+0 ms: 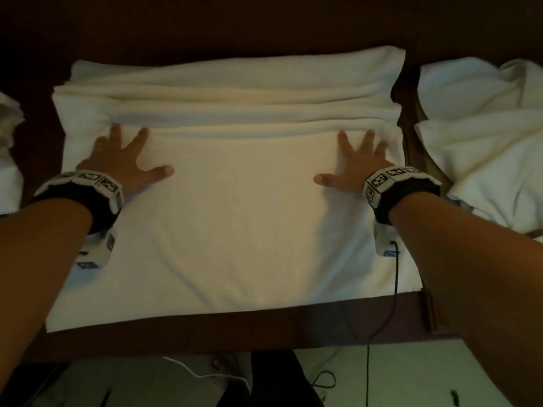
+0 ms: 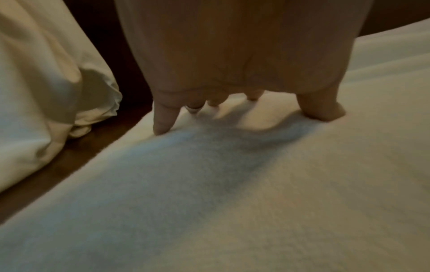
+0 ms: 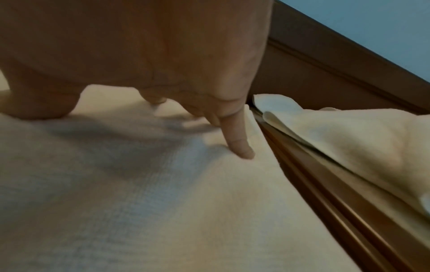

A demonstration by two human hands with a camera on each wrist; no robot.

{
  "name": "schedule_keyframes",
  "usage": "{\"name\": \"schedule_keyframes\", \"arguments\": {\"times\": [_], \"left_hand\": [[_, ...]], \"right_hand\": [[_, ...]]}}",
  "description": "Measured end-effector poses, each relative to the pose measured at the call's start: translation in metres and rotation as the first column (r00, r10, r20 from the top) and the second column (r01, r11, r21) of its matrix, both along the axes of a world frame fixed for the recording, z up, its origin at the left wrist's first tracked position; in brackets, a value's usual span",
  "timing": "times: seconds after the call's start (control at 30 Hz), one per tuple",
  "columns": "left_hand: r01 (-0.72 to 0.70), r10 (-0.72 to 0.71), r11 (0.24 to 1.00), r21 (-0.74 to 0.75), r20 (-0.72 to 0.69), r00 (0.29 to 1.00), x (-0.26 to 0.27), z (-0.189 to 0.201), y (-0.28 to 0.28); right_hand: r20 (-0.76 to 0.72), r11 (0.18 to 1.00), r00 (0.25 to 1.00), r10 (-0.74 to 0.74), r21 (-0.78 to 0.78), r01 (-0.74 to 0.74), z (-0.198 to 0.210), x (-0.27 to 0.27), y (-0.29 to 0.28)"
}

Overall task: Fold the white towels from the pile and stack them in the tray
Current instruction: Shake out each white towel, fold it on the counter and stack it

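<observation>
Dark brown wood forms the bench under our work, in dim, warm light. On it a white towel lies spread flat in front of us, its near edge just short of the bench's front edge. Its far part is gathered into long soft ridges that run from side to side.

Our left hand lies palm down on the towel near its left edge, fingers straight and fanned apart, thumb pointing inward, tips pressing into the cloth just before the nearest ridge. Our right hand mirrors it near the right edge, flat and splayed, with the little finger dimpling the fabric close to the towel's border. Neither hand pinches or curls round anything.

To the right, beyond a strip of bare wood, a rumpled pile of white towels sits well apart from our right hand. More white cloth shows at the left margin; from the left wrist view it hangs in loose folds beside the spread towel. Black bands with printed markers wrap both wrists, and a thin black cable trails from the right one over the front edge toward the pale floor.
</observation>
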State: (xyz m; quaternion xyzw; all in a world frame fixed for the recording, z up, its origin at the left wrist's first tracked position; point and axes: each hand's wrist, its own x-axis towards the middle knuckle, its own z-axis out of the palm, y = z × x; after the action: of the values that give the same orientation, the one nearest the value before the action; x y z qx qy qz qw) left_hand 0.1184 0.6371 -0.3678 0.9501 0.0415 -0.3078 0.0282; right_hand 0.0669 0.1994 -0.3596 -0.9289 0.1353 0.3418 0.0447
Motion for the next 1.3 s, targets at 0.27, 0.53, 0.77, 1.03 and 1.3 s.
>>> {"name": "schedule_keyframes", "arguments": {"times": [0.27, 0.53, 0.77, 1.03, 1.3], "left_hand": [[0.267, -0.248, 0.963, -0.026, 0.301, 0.921, -0.166, -0.011, 0.012], [0.405, -0.398, 0.914, 0.017, 0.229, 0.889, -0.311, -0.036, 0.078], [0.435, -0.426, 0.900, 0.030, 0.274, 0.862, -0.337, -0.027, 0.087], [0.473, -0.481, 0.876, 0.091, 0.234, 0.845, -0.344, -0.017, 0.090], [0.405, -0.411, 0.911, 0.072, 0.173, 0.895, -0.342, 0.001, 0.076]], "right_hand": [[0.222, 0.959, 0.934, 0.279, -0.005, -0.285, 0.020, -0.130, 0.053], [0.028, 0.911, 0.912, 0.410, 0.026, -0.411, -0.004, -0.276, 0.050], [0.290, 0.885, 0.838, 0.462, -0.083, -0.458, -0.027, -0.331, 0.047], [0.337, 0.860, 0.792, 0.510, -0.169, -0.482, -0.025, -0.337, 0.043], [0.160, 0.938, 0.935, 0.317, -0.195, -0.285, 0.003, -0.317, 0.046]]}}
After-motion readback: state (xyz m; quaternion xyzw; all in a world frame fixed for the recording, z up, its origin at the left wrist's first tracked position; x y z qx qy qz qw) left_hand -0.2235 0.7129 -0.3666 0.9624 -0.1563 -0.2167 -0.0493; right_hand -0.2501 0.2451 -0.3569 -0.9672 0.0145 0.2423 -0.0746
